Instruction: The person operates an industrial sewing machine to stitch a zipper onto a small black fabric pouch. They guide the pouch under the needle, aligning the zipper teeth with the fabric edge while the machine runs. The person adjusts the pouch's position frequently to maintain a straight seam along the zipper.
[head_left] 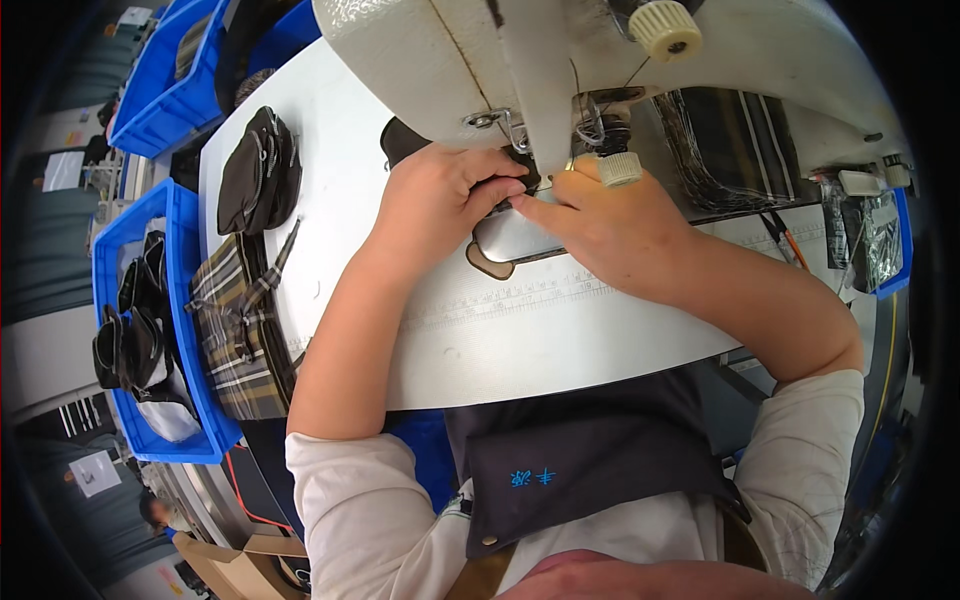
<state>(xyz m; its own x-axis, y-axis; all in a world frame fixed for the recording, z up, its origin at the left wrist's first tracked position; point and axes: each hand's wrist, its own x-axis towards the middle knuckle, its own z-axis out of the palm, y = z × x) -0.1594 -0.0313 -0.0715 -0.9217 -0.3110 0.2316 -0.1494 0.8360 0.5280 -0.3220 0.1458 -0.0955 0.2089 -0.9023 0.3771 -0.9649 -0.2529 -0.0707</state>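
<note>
Both my hands are at the needle area of a white sewing machine, fingertips close together. A dark brown fabric piece lies beneath them, its far left edge showing past my knuckles. My left hand is closed, thumb and forefinger pinching the fabric's edge. Beside the presser foot, my right hand presses its bent fingers onto the same piece; its fingertips are partly hidden behind the machine's pale knob. Under my wrists sits the smooth metal plate of the machine bed.
Dark zipped pouches and folded plaid fabric lie on the table's left. A blue bin with more pouches stands beside it. Right of the machine are stacked plaid panels, an orange-handled tool and clear plastic packets.
</note>
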